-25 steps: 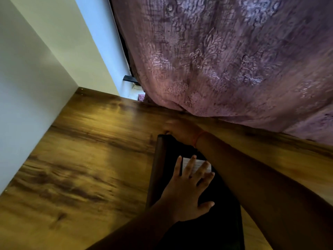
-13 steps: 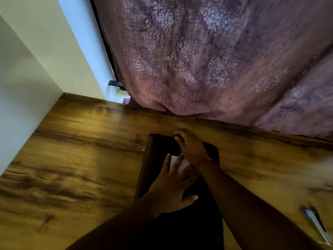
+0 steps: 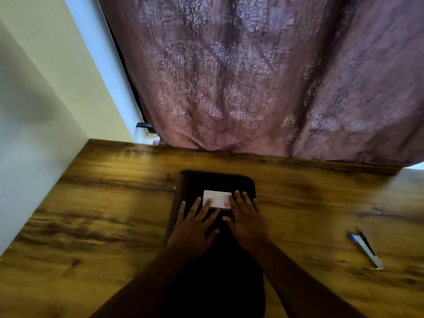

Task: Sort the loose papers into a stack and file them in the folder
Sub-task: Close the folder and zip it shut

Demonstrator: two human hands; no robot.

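Head view: closed folder (image 3: 218,182) lies lengthwise, spine left.

left hand (image 3: 195,228): bare, no ring or watch seen
right hand (image 3: 249,220): bare, nails short
right wrist: thin reddish thread band (image 3: 259,248) around it
forearms: both bare up to the near edge of view, no sleeve in sight

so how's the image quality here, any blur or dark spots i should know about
Head view: the folder is so dark its surface detail is lost; only the white label reads clearly. The table edges and the pen look smeared. Wide-angle distortion bends the wall and curtain. Both hands stay fairly sharp.
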